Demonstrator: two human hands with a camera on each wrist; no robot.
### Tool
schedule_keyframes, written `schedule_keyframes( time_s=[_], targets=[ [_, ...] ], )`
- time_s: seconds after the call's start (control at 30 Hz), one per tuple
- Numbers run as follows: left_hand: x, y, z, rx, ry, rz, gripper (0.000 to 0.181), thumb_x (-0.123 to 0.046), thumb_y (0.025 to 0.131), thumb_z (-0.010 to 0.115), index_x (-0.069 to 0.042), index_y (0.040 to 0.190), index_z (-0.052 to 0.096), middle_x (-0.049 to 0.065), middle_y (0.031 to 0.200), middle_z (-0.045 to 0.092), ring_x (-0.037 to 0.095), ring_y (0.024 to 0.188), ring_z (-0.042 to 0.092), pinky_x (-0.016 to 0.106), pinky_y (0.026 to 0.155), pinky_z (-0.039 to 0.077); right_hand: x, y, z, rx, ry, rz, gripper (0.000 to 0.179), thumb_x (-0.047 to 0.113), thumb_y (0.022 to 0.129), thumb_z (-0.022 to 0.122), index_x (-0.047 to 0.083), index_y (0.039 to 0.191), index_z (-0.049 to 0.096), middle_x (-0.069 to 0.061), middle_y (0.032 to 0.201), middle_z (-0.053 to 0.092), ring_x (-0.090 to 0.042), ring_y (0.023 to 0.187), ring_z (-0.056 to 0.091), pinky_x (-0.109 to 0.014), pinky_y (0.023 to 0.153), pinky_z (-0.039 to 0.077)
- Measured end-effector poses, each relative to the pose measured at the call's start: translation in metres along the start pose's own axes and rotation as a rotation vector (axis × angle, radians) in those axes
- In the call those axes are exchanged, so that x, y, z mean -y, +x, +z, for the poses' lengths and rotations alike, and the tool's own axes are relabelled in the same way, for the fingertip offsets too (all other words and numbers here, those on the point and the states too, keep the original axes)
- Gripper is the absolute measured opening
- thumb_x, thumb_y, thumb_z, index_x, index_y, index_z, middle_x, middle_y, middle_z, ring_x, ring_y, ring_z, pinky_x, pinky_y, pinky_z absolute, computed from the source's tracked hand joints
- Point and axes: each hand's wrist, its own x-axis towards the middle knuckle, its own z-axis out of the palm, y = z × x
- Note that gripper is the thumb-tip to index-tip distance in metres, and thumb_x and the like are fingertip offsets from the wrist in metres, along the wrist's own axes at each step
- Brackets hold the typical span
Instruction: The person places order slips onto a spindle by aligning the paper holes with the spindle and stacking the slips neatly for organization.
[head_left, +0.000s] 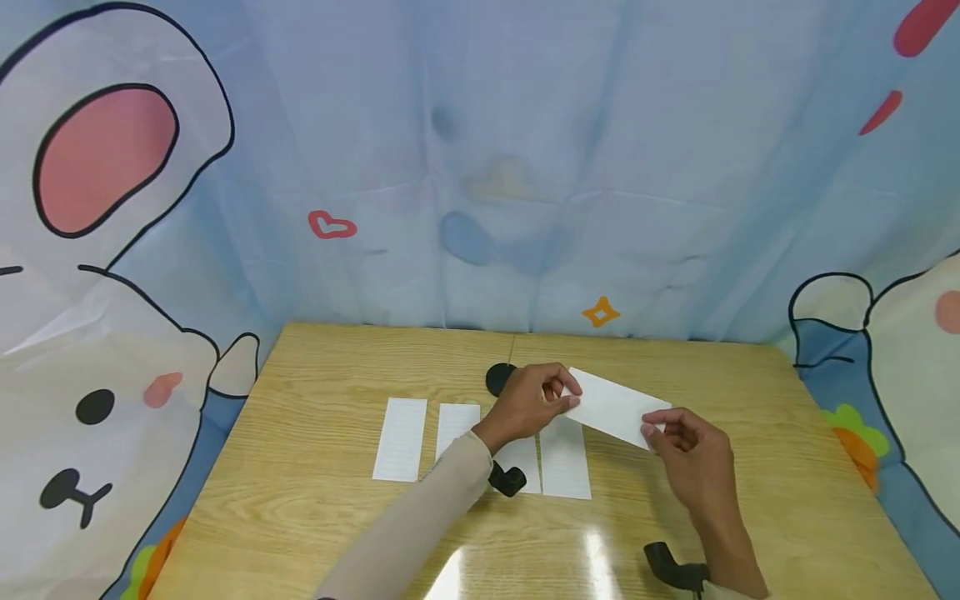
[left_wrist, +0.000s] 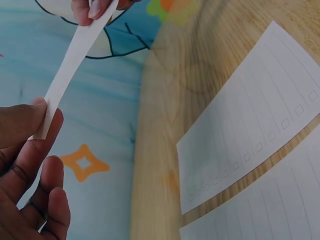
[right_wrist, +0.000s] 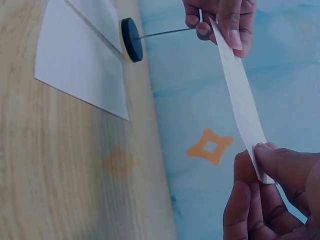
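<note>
A white paper slip [head_left: 617,407] is stretched between both hands above the table. My left hand [head_left: 527,402] pinches its left end between thumb and fingers. At the slip's right end, my right hand [head_left: 696,462] pinches the lower corner with thumb and forefinger. Both wrist views show the slip nearly edge-on. Several similar slips lie side by side on the table, among them a left one [head_left: 401,439] and a right one [head_left: 566,463]; the left forearm partly hides those between. Ruled lines and small checkboxes show on a table slip [left_wrist: 245,120].
Behind the left hand stands a black round base [right_wrist: 132,40] with a thin metal rod [right_wrist: 165,33]. The wooden table [head_left: 337,358] ends at a blue cartoon-print curtain [head_left: 525,167]. Black wrist-worn devices show near the left wrist [head_left: 508,481] and right wrist [head_left: 671,568].
</note>
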Motion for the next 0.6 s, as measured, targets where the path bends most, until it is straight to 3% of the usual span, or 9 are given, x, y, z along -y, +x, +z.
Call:
schedule_keyframes(
  time_s=[0.33, 0.6],
  targets=[
    [-0.006, -0.004, -0.013, -0.026, 0.011, 0.023, 0.005, -0.021, 0.102, 0.074, -0.017, 0.106, 0.074, -0.004, 0.086, 0.062, 0.004, 0.071, 0.054, 0.018, 0.066, 0.047, 0.013, 0.011, 0.000, 0.026, -0.022, -0.062, 0.016, 0.017, 0.101, 0.075, 0.007, 0.113, 0.078, -0.001, 0.094, 0.067, -0.010, 0.081, 0.060, -0.017, 0.069, 0.053],
    [-0.005, -0.005, -0.023, -0.056, 0.017, 0.028, 0.007, -0.021, 0.102, 0.074, -0.017, 0.107, 0.073, -0.004, 0.086, 0.062, 0.004, 0.070, 0.053, 0.020, 0.066, 0.047, 0.024, 0.022, 0.002, 0.057, -0.003, -0.067, 0.018, 0.018, 0.102, 0.075, 0.007, 0.116, 0.078, -0.005, 0.095, 0.069, -0.016, 0.081, 0.064, -0.019, 0.069, 0.054]
  ],
)
